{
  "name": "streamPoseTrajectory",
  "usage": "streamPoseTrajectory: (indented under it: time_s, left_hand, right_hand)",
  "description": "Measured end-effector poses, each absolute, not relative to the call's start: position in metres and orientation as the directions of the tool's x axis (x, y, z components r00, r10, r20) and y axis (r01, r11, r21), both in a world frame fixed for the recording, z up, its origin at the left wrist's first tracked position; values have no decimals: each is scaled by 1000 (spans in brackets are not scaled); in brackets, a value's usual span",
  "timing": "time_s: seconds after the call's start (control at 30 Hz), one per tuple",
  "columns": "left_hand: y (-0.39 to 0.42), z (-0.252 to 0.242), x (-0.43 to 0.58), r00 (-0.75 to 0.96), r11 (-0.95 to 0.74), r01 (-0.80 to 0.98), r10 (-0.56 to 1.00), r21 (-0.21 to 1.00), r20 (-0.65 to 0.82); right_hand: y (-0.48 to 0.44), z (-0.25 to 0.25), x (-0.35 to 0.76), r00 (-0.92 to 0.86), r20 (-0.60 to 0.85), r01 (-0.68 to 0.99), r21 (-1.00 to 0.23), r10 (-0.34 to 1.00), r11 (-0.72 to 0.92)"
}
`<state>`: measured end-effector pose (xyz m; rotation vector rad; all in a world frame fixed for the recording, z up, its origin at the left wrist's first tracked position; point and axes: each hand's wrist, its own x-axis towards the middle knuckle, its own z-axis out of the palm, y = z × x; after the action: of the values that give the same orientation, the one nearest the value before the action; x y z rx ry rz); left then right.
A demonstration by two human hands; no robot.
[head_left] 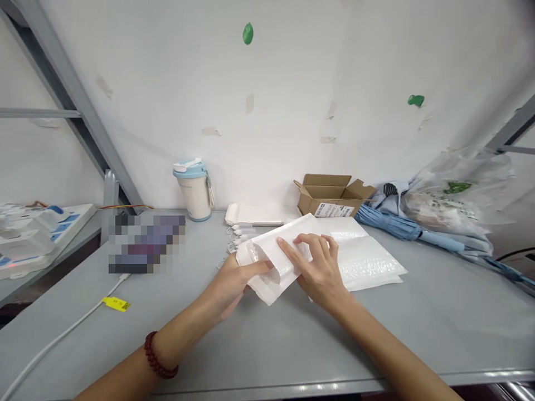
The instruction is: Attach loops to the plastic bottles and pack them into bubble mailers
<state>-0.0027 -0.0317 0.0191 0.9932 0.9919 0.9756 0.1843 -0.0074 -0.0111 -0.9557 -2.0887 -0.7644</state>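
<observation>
A white bubble-lined mailer [267,250] is tilted above the grey table, its open mouth facing down and left. My left hand [234,278] grips the mouth, with the thumb inside the opening and the fingers partly hidden behind. My right hand [320,267] holds the mailer's right side, index finger stretched along its face and the other fingers curled. Behind and right of it, more white mailers [368,256] lie flat on the table. Small white items with metal rings [240,234] lie just beyond my left hand, beside a stack of flat white pieces [263,214].
An open cardboard box [330,195] stands at the back, with a blue umbrella [393,225] and plastic bags [451,195] to its right. At left are a cup [194,189], a pixelated object [146,245], a white cable [62,334] and the grey table [267,351].
</observation>
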Motion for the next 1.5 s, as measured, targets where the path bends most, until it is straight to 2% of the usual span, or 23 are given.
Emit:
streamPoseTrajectory:
  time_s: [0.23, 0.5, 0.63, 0.77, 1.07, 1.17, 1.37, 1.5]
  left_hand:
    - [-31, 13, 1, 122, 162, -26, 980, 986, -158]
    - [-33, 11, 6, 39, 191, -52, 981, 980, -189]
    - [-35, 6, 6, 74, 213, -16, 974, 977, -212]
    - [-35, 3, 4, 207, 131, 68, 968, 989, -142]
    - [-32, 8, 0, 356, 143, -114, 930, 983, -94]
    - [-32, 9, -3, 417, 157, -171, 906, 973, -73]
    - [-31, 13, -8, 348, 186, -199, 931, 962, -108]
    - [-30, 16, -11, 287, 224, -244, 946, 944, -150]
  right_hand:
    - [-12, -11, 179, -544, 748, 760, 246, 380, 602]
    - [-22, -8, 172, -609, 716, 701, 283, 342, 655]
    - [-21, -7, 175, -604, 705, 700, 246, 372, 670]
    - [-17, -7, 178, -589, 721, 698, 227, 365, 679]
    - [-20, -4, 180, -571, 769, 695, 267, 287, 667]
    - [-20, -5, 182, -539, 781, 740, 261, 315, 620]
    - [-9, -10, 187, -453, 813, 770, 150, 366, 620]
    - [-1, -12, 190, -422, 823, 786, 123, 381, 605]
